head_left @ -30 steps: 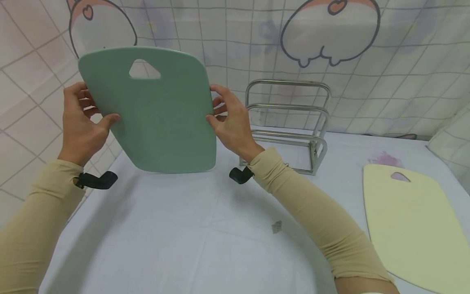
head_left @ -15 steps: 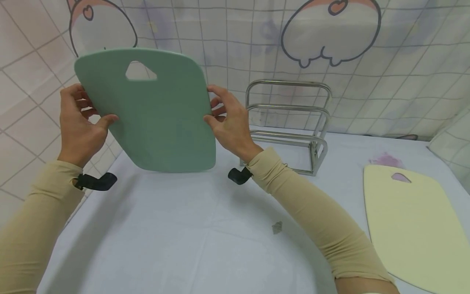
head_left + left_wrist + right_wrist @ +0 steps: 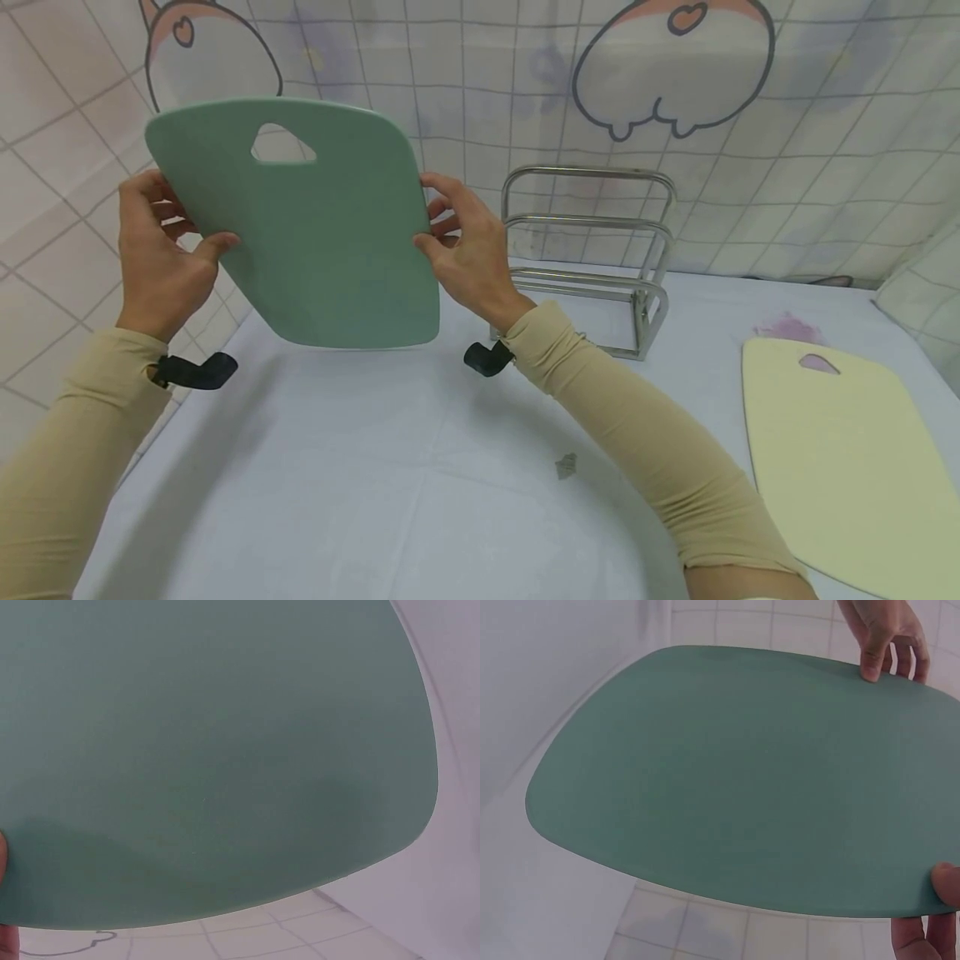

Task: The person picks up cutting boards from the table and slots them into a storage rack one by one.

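A person's beige fabric sleeves (image 3: 622, 433) stretch over a white cloth-covered table (image 3: 337, 467), where a flat, pale yellow slotted board (image 3: 847, 450) lies at right. The left hand (image 3: 161, 262) and the right hand (image 3: 472, 250) pinch opposite sides of a flat, sage-green slotted board (image 3: 322, 242) with rounded corners, held roughly upright, left of a silver metal-bar rack (image 3: 587, 221). White, grid-patterned fabric (image 3: 517, 92) printed with cartoon outlines hangs behind.

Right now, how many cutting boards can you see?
2: a green board held up by the left hand and right hand, and a yellow board on the table at right.
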Tool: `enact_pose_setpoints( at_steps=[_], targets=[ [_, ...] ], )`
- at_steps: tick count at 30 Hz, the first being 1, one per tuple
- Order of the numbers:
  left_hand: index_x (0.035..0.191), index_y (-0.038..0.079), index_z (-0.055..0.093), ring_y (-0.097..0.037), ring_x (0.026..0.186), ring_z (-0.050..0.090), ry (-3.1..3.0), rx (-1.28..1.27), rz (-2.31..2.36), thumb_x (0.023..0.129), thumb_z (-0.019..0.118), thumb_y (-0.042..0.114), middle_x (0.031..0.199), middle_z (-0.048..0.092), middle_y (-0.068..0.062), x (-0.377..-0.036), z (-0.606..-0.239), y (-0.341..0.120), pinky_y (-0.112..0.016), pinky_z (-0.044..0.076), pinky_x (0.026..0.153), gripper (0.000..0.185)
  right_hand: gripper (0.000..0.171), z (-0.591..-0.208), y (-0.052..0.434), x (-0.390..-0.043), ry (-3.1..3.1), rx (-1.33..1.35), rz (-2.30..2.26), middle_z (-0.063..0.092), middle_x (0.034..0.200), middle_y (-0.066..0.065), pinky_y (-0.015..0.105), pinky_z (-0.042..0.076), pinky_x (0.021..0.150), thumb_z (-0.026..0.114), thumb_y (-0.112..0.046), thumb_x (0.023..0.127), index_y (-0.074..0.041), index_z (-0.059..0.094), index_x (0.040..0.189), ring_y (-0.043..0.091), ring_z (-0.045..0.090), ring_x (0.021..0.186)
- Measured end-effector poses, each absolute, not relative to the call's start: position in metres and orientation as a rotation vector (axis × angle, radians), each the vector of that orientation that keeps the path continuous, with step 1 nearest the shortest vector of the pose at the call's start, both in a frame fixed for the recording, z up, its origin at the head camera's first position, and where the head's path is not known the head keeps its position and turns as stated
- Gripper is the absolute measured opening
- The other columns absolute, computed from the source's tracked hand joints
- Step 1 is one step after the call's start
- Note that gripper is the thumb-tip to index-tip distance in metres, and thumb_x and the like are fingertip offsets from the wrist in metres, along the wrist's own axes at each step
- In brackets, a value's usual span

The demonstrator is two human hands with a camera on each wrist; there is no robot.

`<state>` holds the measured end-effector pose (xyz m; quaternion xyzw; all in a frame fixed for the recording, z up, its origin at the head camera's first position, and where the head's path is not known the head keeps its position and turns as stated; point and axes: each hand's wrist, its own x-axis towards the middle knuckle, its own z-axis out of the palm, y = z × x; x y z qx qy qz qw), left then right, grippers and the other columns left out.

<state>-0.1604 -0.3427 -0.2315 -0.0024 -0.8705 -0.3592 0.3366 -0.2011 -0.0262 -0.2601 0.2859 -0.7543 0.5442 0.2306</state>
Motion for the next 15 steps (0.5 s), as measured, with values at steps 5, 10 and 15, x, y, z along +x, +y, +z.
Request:
enact_pose_setpoints(
  at_steps=[5, 10, 15],
  targets=[
    [0.147, 0.025, 0.04, 0.004, 0.11, 0.048, -2.257, -0.027, -0.925, 0.088, 0.072, -0.007, 0.12, 0.036, 0.026, -0.1607, -0.2292, -0.3403, -0.013, 0.046, 0.095, 0.074, 0.058, -0.2569, -0.025, -0.2011, -2.064, 0.788, 1.498, 0.063, 0.105, 0.015, 0.028, 0.064, 0.081, 0.072, 0.005, 0.089, -0.009, 0.056, 0.142, 0.025, 0.071, 0.085],
    [0.147, 0.024, 0.039, 0.005, 0.11, 0.048, -2.251, -0.027, -0.93, 0.088, 0.072, -0.007, 0.12, 0.036, 0.026, -0.1599, -0.2275, -0.3394, -0.013, 0.046, 0.095, 0.074, 0.057, -0.2548, -0.0245, -0.2001, -2.061, 0.795, 1.492, 0.063, 0.106, 0.015, 0.028, 0.064, 0.081, 0.072, 0.005, 0.089, -0.008, 0.056, 0.142, 0.025, 0.071, 0.085],
    [0.147, 0.025, 0.039, 0.005, 0.11, 0.047, -2.249, -0.022, -0.928, 0.088, 0.072, -0.006, 0.121, 0.036, 0.027, -0.1593, -0.2267, -0.3393, -0.013, 0.046, 0.096, 0.074, 0.056, -0.2532, -0.0244, -0.1994, -2.06, 0.791, 1.486, 0.064, 0.105, 0.015, 0.028, 0.064, 0.081, 0.072, 0.005, 0.088, -0.008, 0.056, 0.141, 0.025, 0.072, 0.085]
  ],
)
